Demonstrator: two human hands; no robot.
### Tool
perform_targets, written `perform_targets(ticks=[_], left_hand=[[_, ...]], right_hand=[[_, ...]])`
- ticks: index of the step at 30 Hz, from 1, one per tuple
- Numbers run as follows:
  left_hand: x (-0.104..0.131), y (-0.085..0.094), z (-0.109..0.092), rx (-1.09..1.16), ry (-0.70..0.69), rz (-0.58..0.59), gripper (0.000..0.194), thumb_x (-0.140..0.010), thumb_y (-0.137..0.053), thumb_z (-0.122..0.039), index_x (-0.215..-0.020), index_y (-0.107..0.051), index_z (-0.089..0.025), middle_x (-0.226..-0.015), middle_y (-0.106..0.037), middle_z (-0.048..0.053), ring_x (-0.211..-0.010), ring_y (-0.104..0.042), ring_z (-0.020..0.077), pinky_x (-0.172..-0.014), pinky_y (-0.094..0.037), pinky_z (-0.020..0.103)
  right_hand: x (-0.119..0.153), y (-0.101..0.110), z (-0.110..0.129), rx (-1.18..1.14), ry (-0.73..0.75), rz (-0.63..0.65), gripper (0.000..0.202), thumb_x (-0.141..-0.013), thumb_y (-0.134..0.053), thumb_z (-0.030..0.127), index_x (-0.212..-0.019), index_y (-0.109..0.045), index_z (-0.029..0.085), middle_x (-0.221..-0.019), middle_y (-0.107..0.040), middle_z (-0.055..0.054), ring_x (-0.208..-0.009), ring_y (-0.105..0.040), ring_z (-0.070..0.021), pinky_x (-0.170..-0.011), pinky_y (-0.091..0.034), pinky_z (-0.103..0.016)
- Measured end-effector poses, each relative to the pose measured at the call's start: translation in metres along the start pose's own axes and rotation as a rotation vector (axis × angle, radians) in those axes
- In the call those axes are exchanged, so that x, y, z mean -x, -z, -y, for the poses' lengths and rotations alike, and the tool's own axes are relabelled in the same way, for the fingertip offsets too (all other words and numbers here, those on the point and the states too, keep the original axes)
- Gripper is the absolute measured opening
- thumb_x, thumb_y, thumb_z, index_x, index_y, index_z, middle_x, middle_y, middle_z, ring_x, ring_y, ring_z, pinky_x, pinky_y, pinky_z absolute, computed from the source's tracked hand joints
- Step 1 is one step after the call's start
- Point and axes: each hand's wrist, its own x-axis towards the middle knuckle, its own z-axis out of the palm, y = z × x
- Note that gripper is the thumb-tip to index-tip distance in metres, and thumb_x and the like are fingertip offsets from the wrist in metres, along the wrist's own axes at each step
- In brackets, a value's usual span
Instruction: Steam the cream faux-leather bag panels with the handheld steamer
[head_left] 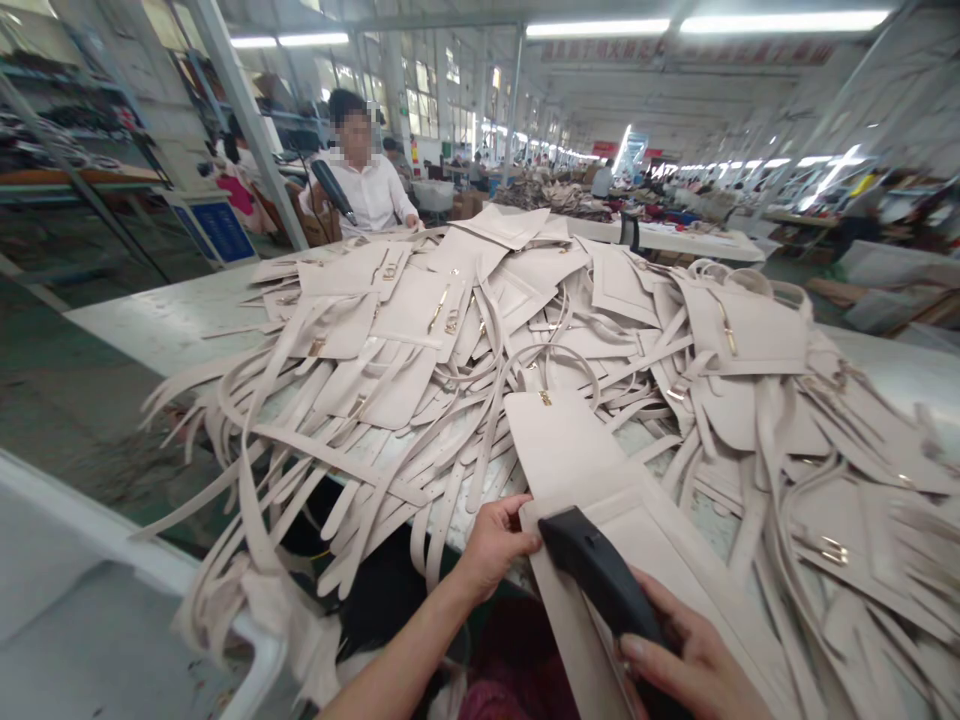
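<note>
My left hand (497, 545) pinches the edge of a beige leather bag piece (566, 450) between thumb and fingers. The piece lies at the table's near edge, with a stitched panel and a small gold fitting at its far end. My right hand (686, 655) is wrapped round a curved black handheld tool (600, 565), whose exact kind I cannot make out. The tool's tip rests over the piece's edge, close to my left fingertips. Part of the tool's grip is hidden by my fingers.
A large heap of beige bag pieces (405, 320) with straps and gold buckles covers much of the pale table (142, 318). Straps (247, 500) hang over the near edge. Across the table sits a person in a white shirt (375, 198). A white metal frame (97, 530) stands at lower left.
</note>
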Motion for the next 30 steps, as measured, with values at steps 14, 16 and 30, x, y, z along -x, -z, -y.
perform_targets(ticks=[14,16,30], left_hand=[[0.006,0.0,0.002,0.079,-0.015,-0.169,0.026,-0.064,-0.067,-0.015,-0.089,-0.066,-0.014,-0.082,-0.067,0.005,-0.067,-0.06,0.0145,-0.065,-0.046,0.023],[0.003,0.003,0.001,0.093,0.026,-0.188,0.025,-0.062,-0.069,-0.016,-0.087,-0.066,-0.015,-0.081,-0.067,0.004,-0.067,-0.06,0.0143,-0.063,-0.047,0.022],[-0.006,-0.002,-0.005,-0.046,0.134,-0.214,0.048,-0.05,-0.078,-0.024,-0.095,-0.062,-0.017,-0.084,-0.068,0.003,-0.073,-0.063,0.0211,-0.063,-0.05,0.026]], right_hand=[[-0.008,-0.033,0.023,-0.046,0.141,0.018,0.066,-0.06,-0.052,0.008,-0.124,-0.041,0.021,-0.064,-0.055,0.005,-0.04,-0.042,-0.0059,-0.036,-0.032,-0.017],[-0.01,-0.037,0.023,-0.091,0.184,0.008,0.066,-0.057,-0.053,0.004,-0.12,-0.046,0.024,-0.065,-0.054,0.006,-0.041,-0.041,-0.0042,-0.036,-0.03,-0.015],[-0.009,-0.028,0.008,-0.06,0.21,-0.063,0.07,-0.054,-0.064,0.01,-0.121,-0.047,0.024,-0.074,-0.058,0.004,-0.046,-0.048,-0.0072,-0.041,-0.037,-0.016]])
